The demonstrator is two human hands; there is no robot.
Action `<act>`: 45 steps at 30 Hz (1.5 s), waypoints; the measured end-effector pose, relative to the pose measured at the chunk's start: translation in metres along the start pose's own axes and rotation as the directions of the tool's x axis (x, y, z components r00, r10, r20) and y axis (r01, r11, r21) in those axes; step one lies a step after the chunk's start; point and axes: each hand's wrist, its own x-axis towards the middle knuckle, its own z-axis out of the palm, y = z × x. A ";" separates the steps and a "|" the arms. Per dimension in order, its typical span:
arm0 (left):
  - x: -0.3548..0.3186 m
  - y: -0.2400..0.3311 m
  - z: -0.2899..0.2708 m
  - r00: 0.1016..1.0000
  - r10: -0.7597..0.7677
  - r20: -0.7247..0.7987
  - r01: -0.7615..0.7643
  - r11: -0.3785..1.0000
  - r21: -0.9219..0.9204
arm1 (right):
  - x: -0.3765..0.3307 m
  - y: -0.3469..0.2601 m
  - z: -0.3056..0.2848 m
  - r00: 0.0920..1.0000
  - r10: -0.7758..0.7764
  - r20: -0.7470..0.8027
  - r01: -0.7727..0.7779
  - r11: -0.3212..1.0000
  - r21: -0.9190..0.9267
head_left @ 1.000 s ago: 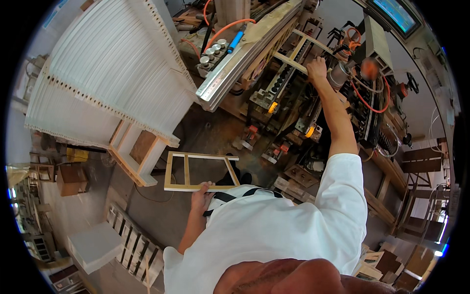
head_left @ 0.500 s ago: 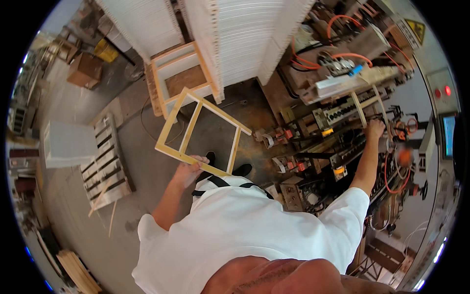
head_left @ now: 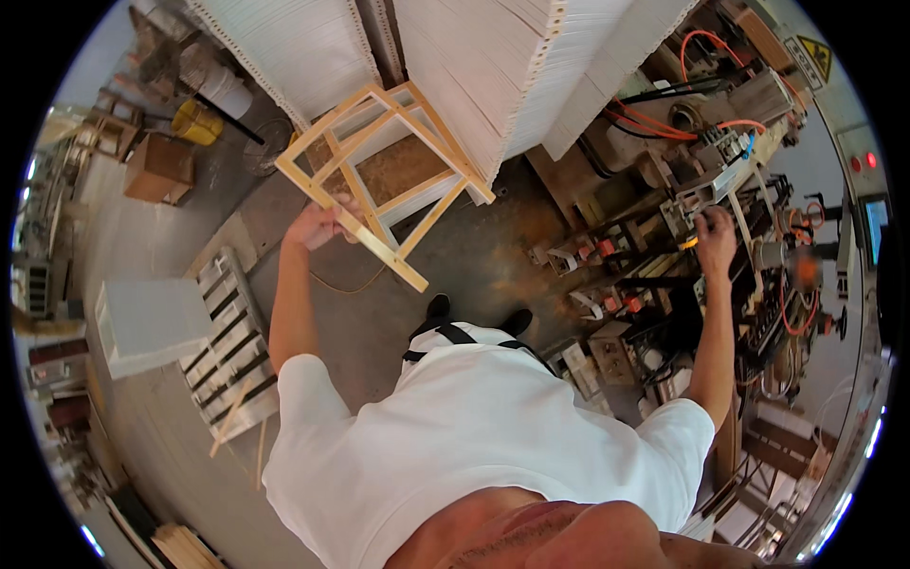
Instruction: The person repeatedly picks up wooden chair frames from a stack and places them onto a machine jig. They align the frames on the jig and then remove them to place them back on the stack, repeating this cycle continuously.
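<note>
My left hand (head_left: 318, 226) is stretched out ahead and grips the near rail of a light wooden rectangular frame (head_left: 391, 258). The frame is tilted in the air, and its far side reaches a similar wooden frame standing against the stacks of white panels (head_left: 493, 76). Off to the right, my right hand (head_left: 716, 237) is closed on a pale wooden strip (head_left: 737, 211) lying on the machine (head_left: 664, 204). My white shirt and both arms fill the lower middle of the view.
A slatted pallet (head_left: 227, 346) and a white block (head_left: 152, 322) lie on the floor at left. Beyond them are a cardboard box (head_left: 156, 166) and a yellow bucket (head_left: 199, 121). Orange cables (head_left: 711, 43) and a control screen (head_left: 872, 223) belong to the machine at right.
My left hand has lifted the wooden frame from low in front of me up toward the white panel stacks. My right hand has stayed on the machine while my head turned.
</note>
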 end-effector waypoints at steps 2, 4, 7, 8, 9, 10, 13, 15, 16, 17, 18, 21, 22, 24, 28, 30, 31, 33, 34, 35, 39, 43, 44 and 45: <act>0.037 0.018 -0.026 1.000 -0.029 -0.008 0.029 1.000 -0.004 | -0.038 -0.035 0.009 0.999 0.004 0.049 -0.008 0.996 0.085; 0.072 0.023 -0.051 0.992 -0.071 -0.109 0.076 0.996 0.036 | -0.074 -0.067 0.012 0.989 0.046 0.141 -0.064 0.990 0.123; 0.111 0.017 -0.079 0.917 -0.063 -0.394 0.199 0.928 0.314 | -0.116 -0.113 0.006 0.926 0.185 0.328 -0.256 0.949 0.187; 0.119 0.020 -0.079 0.876 -0.095 -0.473 0.361 0.778 0.513 | -0.132 -0.118 0.006 0.919 0.226 0.324 -0.303 0.929 0.212; 0.129 0.027 -0.054 0.838 -0.110 -0.534 0.498 0.554 0.667 | -0.149 -0.122 0.000 0.894 0.293 0.340 -0.368 0.913 0.179; 0.128 0.027 -0.034 0.796 -0.086 -0.599 0.597 0.280 0.752 | -0.164 -0.127 -0.006 0.866 0.348 0.359 -0.423 0.892 0.158; 0.111 -0.008 -0.016 0.714 0.665 -0.219 0.481 -0.238 0.844 | -0.197 -0.135 -0.016 0.839 0.447 0.310 -0.496 0.862 0.099; 0.107 -0.012 0.023 0.868 0.489 -0.089 0.183 -0.148 0.972 | -0.221 -0.136 -0.026 0.814 0.509 0.280 -0.558 0.819 0.133; 0.102 -0.015 0.043 0.919 0.395 -0.006 0.039 -0.077 0.996 | -0.233 -0.137 -0.031 0.799 0.538 0.268 -0.587 0.796 0.150; 0.098 -0.028 0.055 0.933 0.358 0.045 0.012 -0.155 0.988 | -0.241 -0.138 -0.036 0.809 0.535 0.245 -0.577 0.802 0.154; 0.097 -0.044 0.064 0.942 0.322 0.097 -0.020 -0.233 0.972 | -0.244 -0.139 -0.043 0.817 0.524 0.243 -0.563 0.814 0.139; 0.100 -0.069 0.067 0.949 0.293 0.114 -0.024 -0.295 0.955 | -0.235 -0.165 -0.086 0.835 0.517 0.186 -0.538 0.839 0.083; 0.107 -0.071 0.062 0.948 0.304 0.095 -0.002 -0.292 0.956 | -0.236 -0.171 -0.103 0.851 0.509 0.129 -0.519 0.853 0.051; 0.119 -0.075 0.053 0.967 0.244 0.074 0.010 -0.323 0.946 | -0.242 -0.180 -0.133 0.879 0.476 0.031 -0.476 0.879 -0.017; 0.127 -0.078 0.065 0.974 0.222 0.050 0.038 -0.374 0.927 | -0.268 -0.191 -0.194 0.825 0.539 -0.171 -0.552 0.832 -0.042; 0.121 -0.079 0.076 0.958 0.259 0.125 -0.009 -0.408 0.913 | -0.279 -0.201 -0.223 0.820 0.513 -0.252 -0.551 0.828 -0.107; 0.114 -0.081 0.084 0.928 0.294 0.227 -0.080 -0.440 0.894 | -0.285 -0.206 -0.238 0.814 0.500 -0.296 -0.557 0.816 -0.154; 0.104 -0.088 0.116 0.897 0.349 0.271 -0.093 -0.451 0.888 | -0.297 -0.218 -0.271 0.823 0.432 -0.369 -0.529 0.819 -0.223; 0.103 -0.097 0.125 0.901 0.335 0.277 -0.121 -0.419 0.900 | -0.297 -0.228 -0.289 0.821 0.415 -0.392 -0.527 0.815 -0.240; 0.095 -0.108 0.154 0.882 0.350 0.315 -0.160 -0.406 0.900 | -0.300 -0.240 -0.308 0.814 0.389 -0.432 -0.543 0.774 -0.325; 0.081 -0.175 0.252 0.831 0.157 0.534 -0.541 0.007 0.841 | -0.324 -0.274 -0.373 0.767 0.297 -0.569 -0.623 0.559 -0.548; 0.073 -0.217 0.359 0.822 -0.057 0.566 -0.508 0.374 0.776 | -0.356 -0.303 -0.430 0.766 0.239 -0.597 -0.638 0.161 -0.753; 0.082 -0.223 0.384 0.792 -0.074 0.606 -0.538 0.385 0.750 | -0.374 -0.309 -0.453 0.783 0.230 -0.578 -0.601 0.045 -0.798; 0.090 -0.227 0.410 0.769 -0.084 0.634 -0.552 0.413 0.724 | -0.394 -0.314 -0.476 0.747 0.294 -0.596 -0.594 -0.105 -0.797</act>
